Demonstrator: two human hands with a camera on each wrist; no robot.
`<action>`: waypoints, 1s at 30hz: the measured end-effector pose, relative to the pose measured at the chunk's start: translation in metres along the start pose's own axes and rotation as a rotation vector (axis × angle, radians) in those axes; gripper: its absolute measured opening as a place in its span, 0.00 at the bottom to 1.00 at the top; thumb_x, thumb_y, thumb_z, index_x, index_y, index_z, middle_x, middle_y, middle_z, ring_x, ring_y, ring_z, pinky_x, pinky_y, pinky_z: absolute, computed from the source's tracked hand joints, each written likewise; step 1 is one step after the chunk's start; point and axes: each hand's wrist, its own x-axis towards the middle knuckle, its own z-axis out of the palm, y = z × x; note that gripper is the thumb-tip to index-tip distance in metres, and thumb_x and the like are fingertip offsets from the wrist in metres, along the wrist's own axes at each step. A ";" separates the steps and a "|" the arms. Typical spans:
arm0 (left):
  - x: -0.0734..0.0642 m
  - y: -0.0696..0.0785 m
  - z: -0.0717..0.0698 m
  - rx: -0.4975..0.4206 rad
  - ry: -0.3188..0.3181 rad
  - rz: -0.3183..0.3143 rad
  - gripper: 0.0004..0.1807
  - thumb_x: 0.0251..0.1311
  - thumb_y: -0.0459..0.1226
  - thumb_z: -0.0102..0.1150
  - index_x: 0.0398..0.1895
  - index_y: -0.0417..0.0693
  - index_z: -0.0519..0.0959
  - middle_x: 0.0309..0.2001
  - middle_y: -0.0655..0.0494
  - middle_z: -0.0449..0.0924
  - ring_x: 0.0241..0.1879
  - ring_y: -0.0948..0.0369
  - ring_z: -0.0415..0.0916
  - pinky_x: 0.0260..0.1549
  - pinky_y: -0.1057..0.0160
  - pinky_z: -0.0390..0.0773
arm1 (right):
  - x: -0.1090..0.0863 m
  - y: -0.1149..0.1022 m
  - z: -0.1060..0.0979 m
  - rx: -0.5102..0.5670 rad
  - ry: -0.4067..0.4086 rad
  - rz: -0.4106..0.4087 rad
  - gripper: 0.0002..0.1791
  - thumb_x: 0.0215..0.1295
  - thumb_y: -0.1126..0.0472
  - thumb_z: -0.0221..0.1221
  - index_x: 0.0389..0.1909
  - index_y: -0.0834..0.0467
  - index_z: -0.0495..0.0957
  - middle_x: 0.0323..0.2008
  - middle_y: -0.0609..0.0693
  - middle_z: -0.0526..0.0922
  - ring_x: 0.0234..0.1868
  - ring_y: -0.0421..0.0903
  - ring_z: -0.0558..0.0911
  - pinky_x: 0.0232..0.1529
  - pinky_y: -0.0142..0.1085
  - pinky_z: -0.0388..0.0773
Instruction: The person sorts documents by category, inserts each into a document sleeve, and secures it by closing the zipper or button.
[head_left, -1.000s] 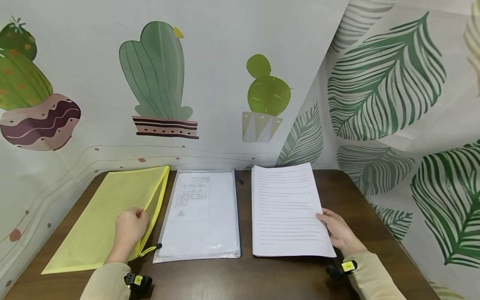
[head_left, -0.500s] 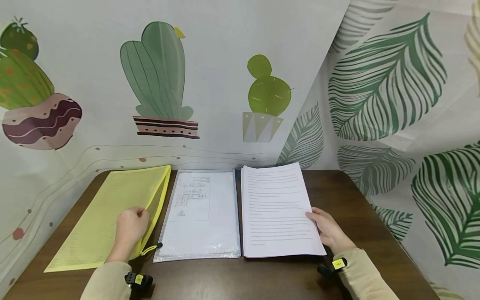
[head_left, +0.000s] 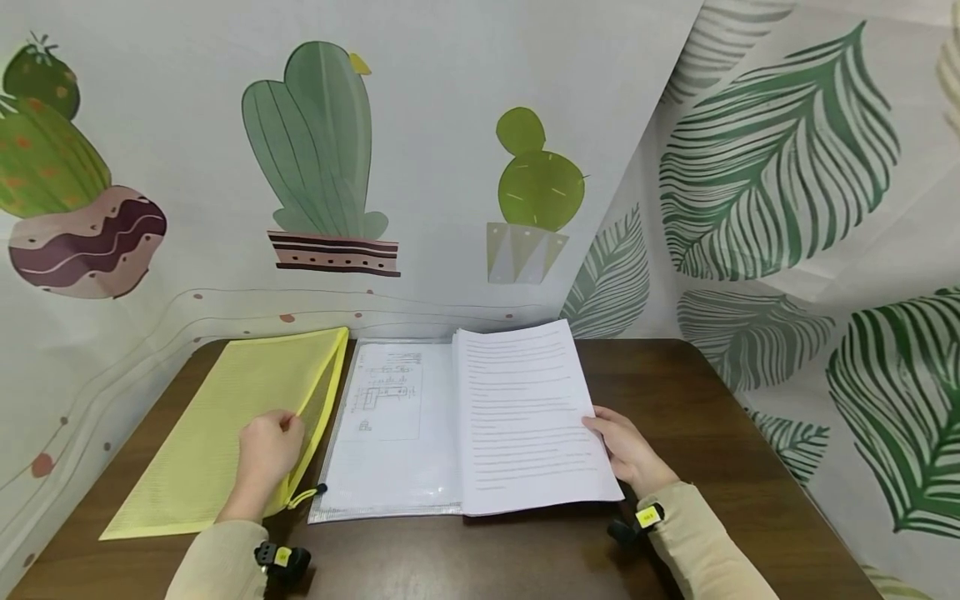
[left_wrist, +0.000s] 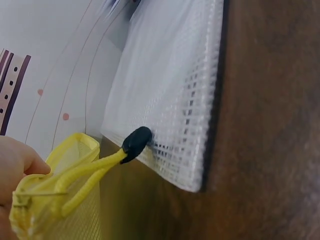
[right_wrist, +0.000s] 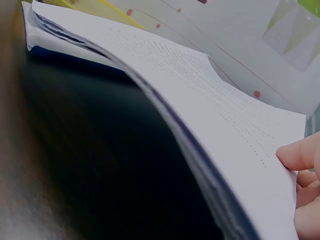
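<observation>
On table (head_left: 420, 562), L hand (head_left: 268, 457) pinching ylw pouch (head_left: 202, 450), R hand (head_left: 632, 452) gripping ppr stack (head_left: 525, 425), partly over clr pouch (head_left: 397, 471)

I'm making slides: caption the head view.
Left hand holds open a yellow mesh pouch; right hand grips a stack of white printed paper.

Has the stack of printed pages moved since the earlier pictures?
Yes, leftward: the printed pages now overlap the right edge of the clear folder, uncovered before.

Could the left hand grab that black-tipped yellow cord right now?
Probably yes: the cord is close with nothing visibly between, but the left hand would likely have to release the yellow pouch first.
</observation>
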 end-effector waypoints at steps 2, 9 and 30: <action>-0.001 0.001 0.000 -0.006 -0.014 -0.006 0.17 0.61 0.33 0.43 0.40 0.31 0.80 0.37 0.35 0.81 0.25 0.54 0.71 0.22 0.64 0.69 | 0.001 0.000 0.005 0.011 -0.014 -0.004 0.24 0.71 0.64 0.44 0.65 0.66 0.55 0.36 0.47 0.83 0.36 0.43 0.83 0.36 0.37 0.80; -0.002 0.005 0.001 -0.013 -0.009 0.008 0.17 0.60 0.34 0.44 0.40 0.30 0.80 0.39 0.33 0.81 0.29 0.51 0.74 0.27 0.62 0.72 | 0.008 0.005 0.023 0.021 -0.071 -0.021 0.23 0.71 0.65 0.44 0.64 0.67 0.56 0.35 0.48 0.83 0.35 0.43 0.83 0.35 0.37 0.80; -0.003 0.009 0.002 -0.020 0.016 0.026 0.17 0.60 0.33 0.44 0.40 0.29 0.80 0.40 0.32 0.81 0.29 0.51 0.74 0.27 0.60 0.73 | 0.022 0.010 0.087 0.002 -0.145 -0.052 0.22 0.69 0.66 0.46 0.61 0.69 0.61 0.35 0.49 0.83 0.34 0.43 0.83 0.34 0.36 0.81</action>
